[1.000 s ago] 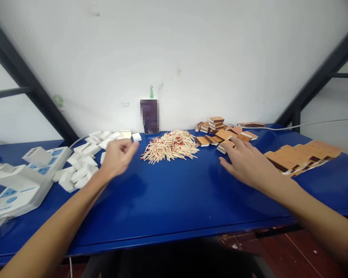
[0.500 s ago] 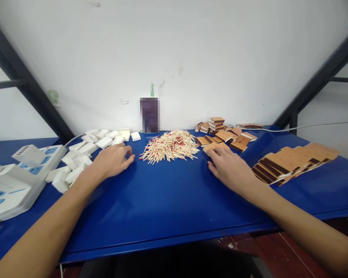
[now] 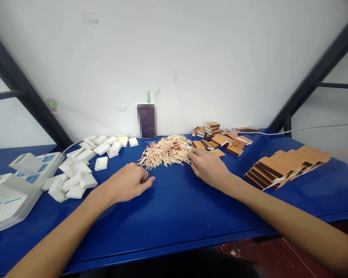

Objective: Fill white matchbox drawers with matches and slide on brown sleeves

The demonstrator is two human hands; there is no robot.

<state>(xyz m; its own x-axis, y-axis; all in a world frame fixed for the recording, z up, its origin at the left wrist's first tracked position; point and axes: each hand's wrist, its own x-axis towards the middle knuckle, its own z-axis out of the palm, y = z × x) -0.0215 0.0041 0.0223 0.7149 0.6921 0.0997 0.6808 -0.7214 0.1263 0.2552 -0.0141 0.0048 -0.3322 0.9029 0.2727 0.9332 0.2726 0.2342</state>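
A heap of red-tipped matches (image 3: 168,150) lies on the blue table (image 3: 174,208). At its right edge is my right hand (image 3: 207,166), its bent fingertips touching the outer matches and its thumb held lower. I see nothing held there; the fingertips are partly hidden. My left hand (image 3: 129,181) hovers in front of the heap's left side, with fingers curled under and thumb standing out, nothing visible in it. White matchbox trays (image 3: 85,155) lie scattered on the left. Just behind my right hand are brown matchbox sleeves (image 3: 219,139), some piled up, one single sleeve (image 3: 217,153) lying closest.
Flattened matchbox sleeves (image 3: 281,164) overlap in a row at the right. A white power strip (image 3: 43,181) with plugs occupies the far left. A blurred dark panel (image 3: 147,121) leans on the wall, and a cable (image 3: 307,126) runs along the back right.
My right hand has left the single sleeve and shifted left to the matches. My left hand has moved right and nearer to me, uncovering a white tray. The view has tilted slightly.
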